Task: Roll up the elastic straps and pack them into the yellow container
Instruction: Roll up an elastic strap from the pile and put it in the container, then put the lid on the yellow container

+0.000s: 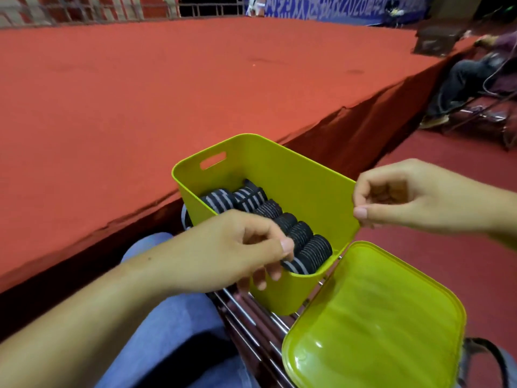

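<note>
Both hands (235, 247) (402, 197) forward, fingers curled.

a seat of parallel metal slats (253, 312) carries the things. the yellow container (282, 292) stands directly on the slats, tilted a little toward the left, with rolled straps (305, 245) in a row inside it. just beside it, on the near right part of the slats, the yellow lid (375, 323) lies with its hollow side up, its far corner close to the container's near wall.

Seven rolled straps (300, 236), one yellow container (293, 177), one lid (375, 317), two hands (223, 247)
</note>
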Demonstrator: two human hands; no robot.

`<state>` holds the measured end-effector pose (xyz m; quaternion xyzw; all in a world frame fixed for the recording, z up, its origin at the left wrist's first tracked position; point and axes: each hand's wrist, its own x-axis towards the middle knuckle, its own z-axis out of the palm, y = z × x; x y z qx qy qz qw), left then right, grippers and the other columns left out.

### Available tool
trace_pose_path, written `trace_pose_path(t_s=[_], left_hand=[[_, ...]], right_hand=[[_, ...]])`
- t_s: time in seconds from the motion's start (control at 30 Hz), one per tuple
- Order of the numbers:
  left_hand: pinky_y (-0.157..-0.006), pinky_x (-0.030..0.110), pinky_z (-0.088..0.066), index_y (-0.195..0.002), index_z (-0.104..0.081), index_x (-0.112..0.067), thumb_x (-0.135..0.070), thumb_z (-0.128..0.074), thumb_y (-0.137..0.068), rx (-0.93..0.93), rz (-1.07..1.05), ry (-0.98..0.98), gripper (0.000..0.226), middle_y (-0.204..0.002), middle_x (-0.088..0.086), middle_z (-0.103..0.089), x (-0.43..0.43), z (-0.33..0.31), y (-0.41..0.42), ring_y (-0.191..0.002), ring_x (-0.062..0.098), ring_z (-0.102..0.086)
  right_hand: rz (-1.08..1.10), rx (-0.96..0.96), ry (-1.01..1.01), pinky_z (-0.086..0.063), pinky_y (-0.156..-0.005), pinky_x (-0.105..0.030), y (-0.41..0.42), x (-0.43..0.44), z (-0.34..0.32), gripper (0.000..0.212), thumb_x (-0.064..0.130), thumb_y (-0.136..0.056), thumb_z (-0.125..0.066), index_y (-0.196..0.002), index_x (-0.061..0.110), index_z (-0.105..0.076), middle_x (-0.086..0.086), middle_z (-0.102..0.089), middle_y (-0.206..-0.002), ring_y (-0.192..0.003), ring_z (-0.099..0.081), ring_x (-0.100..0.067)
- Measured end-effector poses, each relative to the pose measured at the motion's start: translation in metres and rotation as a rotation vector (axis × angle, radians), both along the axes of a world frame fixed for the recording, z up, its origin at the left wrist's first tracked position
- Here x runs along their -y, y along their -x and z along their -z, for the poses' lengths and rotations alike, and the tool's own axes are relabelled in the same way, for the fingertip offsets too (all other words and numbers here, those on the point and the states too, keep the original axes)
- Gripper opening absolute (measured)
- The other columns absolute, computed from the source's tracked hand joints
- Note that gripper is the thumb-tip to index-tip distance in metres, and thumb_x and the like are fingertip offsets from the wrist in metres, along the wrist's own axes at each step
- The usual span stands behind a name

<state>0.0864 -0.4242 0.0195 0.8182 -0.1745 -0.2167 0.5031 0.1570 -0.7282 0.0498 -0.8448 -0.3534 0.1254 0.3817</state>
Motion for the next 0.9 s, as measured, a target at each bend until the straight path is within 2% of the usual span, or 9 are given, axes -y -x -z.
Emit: trace_pose_path(t_s=[0.1,0.2,0.33,0.43,0.53,0.63,0.7,0.8,0.9], left_hand=[[-0.064,0.025,-0.055,-0.097,-0.073,-0.012,-0.034,-0.056,-0.106,-0.257,0.105,-0.017,0.03,-0.087,0.003,-0.075,-0.008,0.024,0.007,-0.077,0.015,-0.07],[-0.072,0.023,-0.057,-0.102,-0.076,-0.01,-0.034,-0.057,-0.106,-0.385,0.236,-0.131,0.031,-0.094,0.003,-0.076,-0.009,0.051,0.017,-0.085,0.013,-0.07],[-0.086,0.028,-0.059,-0.105,-0.074,-0.018,-0.048,-0.06,-0.101,-0.223,0.266,-0.404,0.033,-0.091,-0.003,-0.074,0.003,0.093,0.027,-0.082,0.003,-0.069],[-0.095,0.026,-0.055,-0.109,-0.07,-0.032,-0.056,-0.062,-0.095,-0.162,0.228,-0.494,0.028,-0.094,-0.019,-0.072,0.013,0.118,0.029,-0.087,-0.004,-0.067],[-0.099,0.025,-0.052,-0.113,-0.068,-0.031,-0.049,-0.065,-0.095,-0.185,0.206,-0.471,0.025,-0.103,-0.018,-0.074,0.022,0.135,0.027,-0.1,-0.001,-0.067],[-0.095,0.019,-0.052,-0.117,-0.067,-0.033,-0.048,-0.067,-0.095,-0.205,0.2,-0.442,0.026,-0.101,-0.016,-0.072,0.029,0.145,0.029,-0.091,-0.002,-0.066],[-0.09,0.019,-0.051,-0.117,-0.065,-0.036,-0.048,-0.068,-0.095,-0.2,0.202,-0.439,0.026,-0.092,-0.017,-0.066,0.033,0.15,0.031,-0.082,-0.003,-0.061],[-0.095,0.028,-0.054,-0.113,-0.066,-0.039,-0.046,-0.07,-0.093,-0.216,0.168,-0.388,0.023,-0.094,-0.019,-0.068,0.036,0.157,0.032,-0.089,0.005,-0.067],[-0.088,0.018,-0.053,-0.112,-0.07,-0.029,-0.031,-0.068,-0.096,-0.242,0.148,-0.304,0.016,-0.089,-0.021,-0.068,0.039,0.159,0.032,-0.079,-0.004,-0.062]], right_hand=[[0.017,-0.109,0.052,-0.053,-0.061,-0.028,0.006,0.01,0.016,0.015,0.032,-0.089,-0.072,-0.077,0.023,-0.073,-0.011,-0.073,-0.074,-0.065,-0.067,-0.012],[0.072,-0.175,0.177,-0.055,-0.064,-0.033,0.007,0.027,0.039,0.018,0.039,-0.09,-0.07,-0.077,0.027,-0.075,-0.008,-0.075,-0.076,-0.067,-0.068,-0.011],[0.208,-0.085,0.397,-0.057,-0.071,-0.034,-0.006,0.055,0.09,0.016,0.041,-0.095,-0.071,-0.082,0.033,-0.075,0.009,-0.075,-0.08,-0.072,-0.067,-0.001],[0.23,0.007,0.482,-0.05,-0.085,-0.027,-0.018,0.068,0.133,0.011,0.034,-0.095,-0.075,-0.09,0.042,-0.069,0.016,-0.072,-0.098,-0.093,-0.065,0.0],[0.212,0.052,0.498,-0.044,-0.1,-0.029,-0.03,0.069,0.164,0.021,0.031,-0.094,-0.077,-0.112,0.034,-0.068,0.004,-0.066,-0.116,-0.111,-0.061,-0.011],[0.235,0.022,0.523,-0.041,-0.107,-0.03,-0.038,0.063,0.182,0.038,0.03,-0.096,-0.075,-0.131,0.022,-0.065,-0.004,-0.063,-0.124,-0.122,-0.057,-0.019],[0.287,-0.006,0.531,-0.04,-0.11,-0.031,-0.041,0.06,0.19,0.045,0.028,-0.097,-0.073,-0.14,0.021,-0.06,-0.01,-0.059,-0.129,-0.125,-0.056,-0.024],[0.38,-0.007,0.509,-0.038,-0.115,-0.035,-0.048,0.059,0.196,0.053,0.022,-0.096,-0.071,-0.146,0.022,-0.056,-0.013,-0.053,-0.136,-0.132,-0.051,-0.028],[0.435,-0.016,0.562,-0.038,-0.117,-0.044,-0.053,0.059,0.199,0.055,0.023,-0.097,-0.068,-0.149,0.028,-0.052,-0.011,-0.051,-0.141,-0.137,-0.045,-0.031]])
